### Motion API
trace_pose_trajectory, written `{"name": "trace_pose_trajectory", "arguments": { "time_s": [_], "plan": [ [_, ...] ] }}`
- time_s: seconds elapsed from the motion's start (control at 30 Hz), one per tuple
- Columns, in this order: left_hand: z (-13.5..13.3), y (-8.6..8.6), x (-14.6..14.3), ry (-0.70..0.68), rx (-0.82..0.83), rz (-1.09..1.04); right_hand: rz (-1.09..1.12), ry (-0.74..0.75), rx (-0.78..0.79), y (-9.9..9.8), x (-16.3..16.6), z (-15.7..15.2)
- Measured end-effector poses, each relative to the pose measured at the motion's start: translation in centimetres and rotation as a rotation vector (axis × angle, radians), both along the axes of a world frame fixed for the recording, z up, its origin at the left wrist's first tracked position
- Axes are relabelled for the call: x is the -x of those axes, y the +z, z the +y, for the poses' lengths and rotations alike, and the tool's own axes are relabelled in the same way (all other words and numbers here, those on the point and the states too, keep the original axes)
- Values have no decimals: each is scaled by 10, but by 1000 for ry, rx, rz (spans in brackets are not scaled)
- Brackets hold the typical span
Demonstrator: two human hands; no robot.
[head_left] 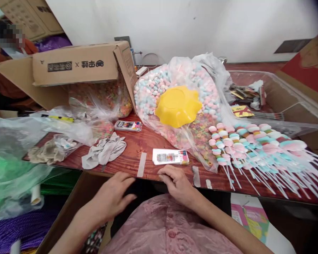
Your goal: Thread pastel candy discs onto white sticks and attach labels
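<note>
White printed packet point(170, 156) lies flat near the front edge of the bench point(132, 155), just beyond the right hand point(178, 184), whose fingers are curled in toward the thumb; I cannot tell whether anything is pinched there. Across from it, the left hand point(113, 194) is loosely open, thumb apart from the fingers, holding nothing visible. Between and beyond the hands, a strip of tape point(141, 164) sticks to the bench. Left of that rests a crumpled grey cloth point(104, 151), with a second packet point(128, 126) behind it. Farther back, a yellow scalloped dish point(178, 106) sits on clear bagged sweets point(148, 91). Marshmallow skewers point(238, 144) are heaped at right, and an open cardboard box point(79, 67) stands at back left.
</note>
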State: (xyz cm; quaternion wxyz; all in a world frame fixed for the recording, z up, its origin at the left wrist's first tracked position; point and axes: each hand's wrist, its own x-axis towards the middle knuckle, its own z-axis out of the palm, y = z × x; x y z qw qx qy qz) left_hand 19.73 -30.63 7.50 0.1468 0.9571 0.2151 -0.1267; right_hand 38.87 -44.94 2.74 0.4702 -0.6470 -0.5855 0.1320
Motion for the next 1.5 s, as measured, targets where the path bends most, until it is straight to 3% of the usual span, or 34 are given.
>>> {"name": "trace_pose_trajectory", "arguments": {
  "time_s": [0.07,0.17,0.27,0.37,0.47,0.6,0.7,0.83,0.93,1.07,1.2,1.27,1.33,1.5],
  "plan": [
    [-14,-8,-53,-182,8,-207,-172,-68,-60,1,-6,-4],
    [-29,-24,-126,-336,-152,-271,-363,-192,-95,8,-28,-25],
    [-32,-40,-163,-425,-259,-211,-478,-479,-119,18,-65,-71],
    [-28,-55,-165,-468,-304,-161,-608,-772,-137,24,-101,-121],
    [-25,-66,-156,-454,-340,-204,-753,-868,-58,25,-123,-146],
    [-19,-79,-148,-440,-347,-390,-933,-843,140,27,-131,-134],
    [-19,-85,-147,-399,-379,-491,-1012,-839,393,33,-132,-113],
    [-23,-84,-149,-320,-381,-505,-928,-879,784,37,-135,-97],
    [-20,-80,-152,-282,-346,-507,-822,-928,914,34,-138,-95],
    [-13,-79,-154,-259,-358,-544,-811,-1061,799,26,-145,-101],
    [-14,-79,-146,-255,-315,-476,-720,-1183,386,27,-147,-111],
    [-14,-79,-141,-234,-256,-455,-566,-1122,145,31,-141,-117],
    [-12,-79,-138,-190,-172,-479,-385,-996,8,35,-132,-120],
    [3,-82,-140,46,221,-662,-231,-703,-9,33,-113,-125]
  ]
}}
